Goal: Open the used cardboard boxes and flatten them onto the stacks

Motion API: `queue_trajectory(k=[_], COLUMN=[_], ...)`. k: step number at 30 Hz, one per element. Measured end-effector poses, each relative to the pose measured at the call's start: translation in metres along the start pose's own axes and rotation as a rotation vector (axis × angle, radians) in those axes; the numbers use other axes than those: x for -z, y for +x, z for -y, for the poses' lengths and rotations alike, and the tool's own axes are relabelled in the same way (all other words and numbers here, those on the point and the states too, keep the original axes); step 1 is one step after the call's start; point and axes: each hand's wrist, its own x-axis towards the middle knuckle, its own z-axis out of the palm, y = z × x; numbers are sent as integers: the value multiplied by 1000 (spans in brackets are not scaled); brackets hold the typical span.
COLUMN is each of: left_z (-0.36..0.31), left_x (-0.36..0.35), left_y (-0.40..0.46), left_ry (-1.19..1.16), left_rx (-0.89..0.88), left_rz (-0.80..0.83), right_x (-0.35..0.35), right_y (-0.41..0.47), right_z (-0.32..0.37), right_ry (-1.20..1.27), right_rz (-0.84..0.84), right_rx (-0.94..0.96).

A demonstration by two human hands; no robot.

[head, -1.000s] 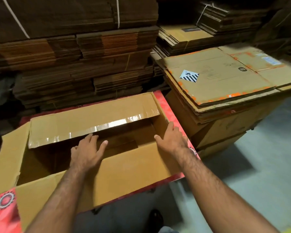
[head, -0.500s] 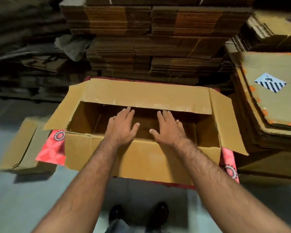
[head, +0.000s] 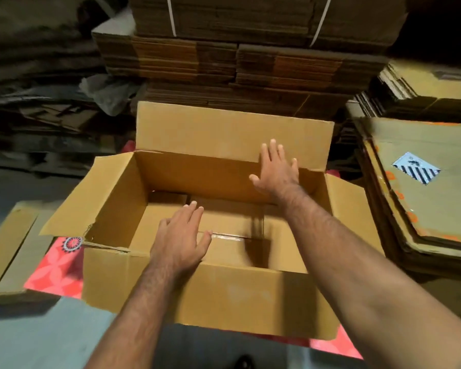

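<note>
Head view, box floor partly hidden, left hand

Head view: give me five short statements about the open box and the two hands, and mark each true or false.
1. The far long flap of the open box stands up. True.
2. The right hand grips a roll of tape. False: its fingers are spread flat against the far flap, holding nothing.
3. The left hand reaches into the box with straight fingers. True.
4. The box is packed full of goods. False: only its bottom flaps show inside.
5. A striped diamond label lies on the flattened stack to the right. True.
</note>
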Motion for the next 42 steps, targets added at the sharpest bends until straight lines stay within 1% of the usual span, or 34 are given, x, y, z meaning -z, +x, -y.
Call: queue_trajectory(k=[3,7,11,13,16,20,22,24,26,32,34,36,38,42], left_z=[0,1,0,-1,-2,4,12,26,44,107,121,126,125,129], left_x=[1,0,1,2,4,8,9,9,10,19,24,28,35,65], left_y=[0,3,1,1,-3,-20,-38,-57,-71,-87,-89,-90,-88,-79], left_ry=[0,-7,0,-10,-43,-136,-168,-132,-82,-3,2,9,18,-21], left_rx=[-7,-19,-32,-34,-57,-156,-215,-264,-272,-162,-131,-125,-135,-173], left_rz=[6,3,-3,-16,-67,-135,-103,-42,-30,-191,-194,-164,-150,-235], right_x=[-22,-35,-25,-19,-22,-29,-33,-36,-40,-49,-49,-47,-42,-10], right_y=[10,13,0,-28,-96,-182,-209,-226,-235,-249,-251,-250,-249,-249], right_z=[-6,-4,-4,2,16,34,39,44,45,22,15,11,11,10], right_ry=[39,46,150,235,339,424,408,351,255,57,-10,-33,-40,-35], right_rz=[128,122,137,127,67,57,62,74,67,13,5,14,8,-77], right_rx=[-8,-25,-20,-3,50,86,78,47,3,-161,-203,-234,-247,-209])
